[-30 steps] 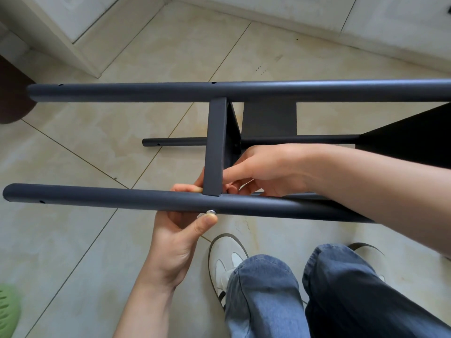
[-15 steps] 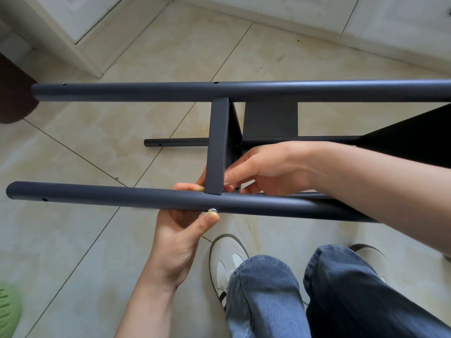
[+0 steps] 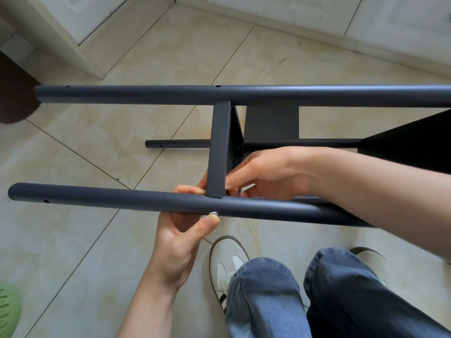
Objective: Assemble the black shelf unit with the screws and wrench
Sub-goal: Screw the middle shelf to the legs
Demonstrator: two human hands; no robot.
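Observation:
The black shelf unit lies on its side across the view. Its near pole [image 3: 122, 200] and far pole [image 3: 146, 95] run left to right, joined by a black shelf panel [image 3: 219, 142] seen edge-on. A silver screw head [image 3: 214, 213] sticks out of the near pole's front. My left hand [image 3: 180, 237] reaches up from below, its thumb tip pressing on the screw and its fingers curled round the back of the pole. My right hand [image 3: 263, 172] comes in from the right, its fingertips pinched together at the joint behind the panel; what they pinch is hidden.
A third thinner pole [image 3: 178, 144] lies on the beige tiled floor behind. A second shelf panel [image 3: 410, 142] shows at the right. My white shoe [image 3: 227, 259] and jeans-clad knees [image 3: 268, 296] are below. A green slipper [image 3: 7, 311] sits at the bottom left, a white cabinet base [image 3: 80, 28] at the top left.
Hardly anything differs. Both hands stay at the joint, the left thumb on the screw head, the right fingertips behind the panel.

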